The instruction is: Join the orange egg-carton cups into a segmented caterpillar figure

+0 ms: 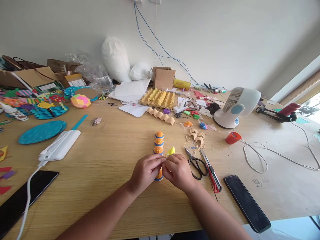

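A row of orange domed egg-carton cups with blue bands and small yellow face marks stands on the table in front of me. My left hand and my right hand meet over its nearer part, hiding some cups. Thumbs and fingertips are pinched together; whatever is between them is too small or hidden to name. Just beyond my right fingers is a yellow clay lump, seemingly in clear wrap; I cannot tell whether the fingers touch it. Black-handled scissors lie right of my right hand.
Beside the scissors lies a red utility knife, then a black phone. Carton scraps, clay lumps and an egg tray lie farther back. A white fan stands right. A white power bank is left.
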Available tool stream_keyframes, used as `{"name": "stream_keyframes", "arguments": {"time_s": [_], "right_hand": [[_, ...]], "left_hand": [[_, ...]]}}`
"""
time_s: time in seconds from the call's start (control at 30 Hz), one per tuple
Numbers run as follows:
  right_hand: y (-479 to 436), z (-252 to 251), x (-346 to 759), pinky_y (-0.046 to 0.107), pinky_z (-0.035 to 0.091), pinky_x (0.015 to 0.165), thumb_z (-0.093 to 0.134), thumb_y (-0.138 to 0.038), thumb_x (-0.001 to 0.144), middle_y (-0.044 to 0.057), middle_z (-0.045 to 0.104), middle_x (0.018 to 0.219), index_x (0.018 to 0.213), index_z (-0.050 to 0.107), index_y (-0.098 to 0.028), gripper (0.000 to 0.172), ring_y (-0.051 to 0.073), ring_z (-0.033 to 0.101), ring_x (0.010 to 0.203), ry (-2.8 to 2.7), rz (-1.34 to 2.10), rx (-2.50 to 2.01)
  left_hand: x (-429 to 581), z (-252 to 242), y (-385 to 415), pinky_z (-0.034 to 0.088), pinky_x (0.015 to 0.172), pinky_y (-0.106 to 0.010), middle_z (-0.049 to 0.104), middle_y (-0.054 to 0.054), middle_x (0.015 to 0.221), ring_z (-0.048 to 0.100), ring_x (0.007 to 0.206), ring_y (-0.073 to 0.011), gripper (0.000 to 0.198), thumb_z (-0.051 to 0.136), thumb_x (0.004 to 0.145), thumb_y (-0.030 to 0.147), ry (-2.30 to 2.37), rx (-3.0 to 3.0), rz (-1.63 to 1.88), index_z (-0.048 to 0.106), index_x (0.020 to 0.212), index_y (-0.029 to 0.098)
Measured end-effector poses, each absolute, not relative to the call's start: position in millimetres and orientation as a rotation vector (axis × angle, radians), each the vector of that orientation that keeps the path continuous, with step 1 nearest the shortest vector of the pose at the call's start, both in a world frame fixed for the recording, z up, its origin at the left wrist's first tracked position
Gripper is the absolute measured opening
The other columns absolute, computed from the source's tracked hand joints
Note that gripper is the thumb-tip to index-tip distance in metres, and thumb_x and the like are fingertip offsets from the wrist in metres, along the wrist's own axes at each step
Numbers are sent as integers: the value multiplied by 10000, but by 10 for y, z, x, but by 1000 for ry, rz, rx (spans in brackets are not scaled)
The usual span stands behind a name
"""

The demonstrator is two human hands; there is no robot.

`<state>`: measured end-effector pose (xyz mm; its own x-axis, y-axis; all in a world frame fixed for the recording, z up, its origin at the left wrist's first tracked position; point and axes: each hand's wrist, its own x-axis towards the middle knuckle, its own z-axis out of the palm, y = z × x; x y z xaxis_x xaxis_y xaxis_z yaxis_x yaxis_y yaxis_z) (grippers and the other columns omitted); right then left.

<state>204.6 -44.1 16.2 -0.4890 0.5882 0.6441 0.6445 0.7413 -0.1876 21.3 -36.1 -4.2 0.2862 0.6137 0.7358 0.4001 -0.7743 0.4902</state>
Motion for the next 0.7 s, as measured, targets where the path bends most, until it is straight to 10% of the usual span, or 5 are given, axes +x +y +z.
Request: {"name": "stream_keyframes", "arguments": {"time_s": [0.13,0.3,0.47,0.7], "right_hand": [[-467,229,2098,336,443,747,610,-219,950,55,655,856,921,669,-203,68,194,585,800,-2075,-20,-926],[-406,252,2173,427,483,935,665,-340,930,146,595,1288,1385,521,-232,489,283,580,1157,-1812,379,-1058],[-332,182,2126,303,489,674,669,-475,922,49,639,950,1089,599,-228,307,176,597,786,-1478,1244,-923],[-344,260,2099,251,405,588,821,-469,792,-26,553,769,1021,614,-224,394,116,476,646,-1236,1476,-842]], "left_hand": [[220,-19,-368,616,792,-219,763,-45,1024,741,899,-137,251,635,937,107,909,2099,1484,774,1090,251],[222,-14,-377,641,784,-272,737,-52,1000,735,922,-169,190,653,954,216,747,1711,1357,787,1076,274],[189,-17,-328,613,859,-280,715,-55,999,703,927,-161,187,645,967,297,919,1652,1313,799,1067,264],[141,-29,-289,607,863,-283,742,-55,1035,707,1019,-201,228,707,920,371,1004,1678,1223,795,1109,279]]}}
